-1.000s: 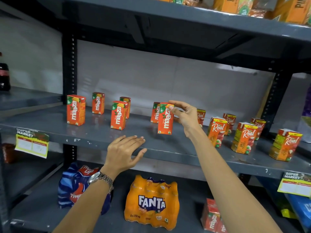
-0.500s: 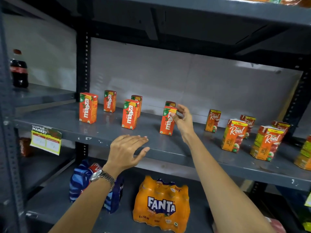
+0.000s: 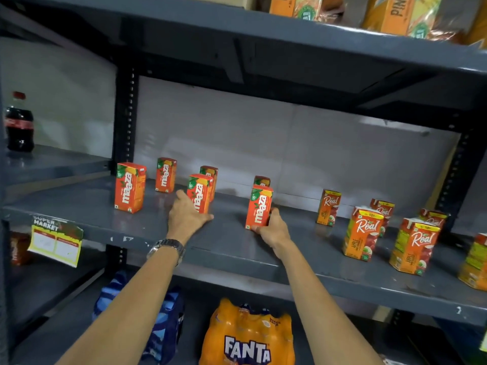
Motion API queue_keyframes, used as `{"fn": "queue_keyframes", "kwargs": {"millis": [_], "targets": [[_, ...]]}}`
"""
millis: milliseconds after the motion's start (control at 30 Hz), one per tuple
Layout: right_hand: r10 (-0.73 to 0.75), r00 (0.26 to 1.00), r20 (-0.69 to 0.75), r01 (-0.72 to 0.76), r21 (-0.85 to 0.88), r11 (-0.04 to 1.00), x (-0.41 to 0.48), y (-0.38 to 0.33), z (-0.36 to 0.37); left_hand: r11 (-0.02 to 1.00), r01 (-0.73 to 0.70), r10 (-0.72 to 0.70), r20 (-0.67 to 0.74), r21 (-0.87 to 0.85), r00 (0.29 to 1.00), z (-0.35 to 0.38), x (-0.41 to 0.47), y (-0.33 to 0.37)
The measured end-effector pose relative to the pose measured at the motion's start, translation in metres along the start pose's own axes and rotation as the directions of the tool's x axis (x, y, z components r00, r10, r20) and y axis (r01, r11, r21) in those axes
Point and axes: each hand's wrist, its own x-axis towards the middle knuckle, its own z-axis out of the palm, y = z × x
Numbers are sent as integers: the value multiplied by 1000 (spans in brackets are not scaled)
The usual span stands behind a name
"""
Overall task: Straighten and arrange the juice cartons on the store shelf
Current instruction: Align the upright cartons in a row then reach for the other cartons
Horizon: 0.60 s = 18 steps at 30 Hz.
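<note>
On the grey shelf [image 3: 232,248], right hand [image 3: 272,229] grips an upright Maaza carton [image 3: 258,208] — orange-red.

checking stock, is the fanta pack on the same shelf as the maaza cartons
No, the Fanta pack sits on the lower shelf, below the shelf holding the Maaza cartons.

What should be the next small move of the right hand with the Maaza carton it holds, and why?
Probably slide the held Maaza carton a little leftward, toward the Maaza carton at the left hand. The right hand grips its base on the shelf, and a wide gap separates the two front cartons.
</note>
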Motion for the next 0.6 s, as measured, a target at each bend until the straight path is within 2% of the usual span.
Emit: {"fn": "queue_keyframes", "kwargs": {"millis": [100,267,600], "targets": [[3,999,51,-7,70,997,-5,-2,-4,995,-56,57,-4,86,998,-3,1,-3],[-24,991,135,21,29,999,-9,-3,-9,996,-35,36,-8,86,999,-11,-1,-6],[6,992,130,-3,-26,1000,-11,-3,-7,997,-35,36,-9,70,999,-11,-3,-6]]}}
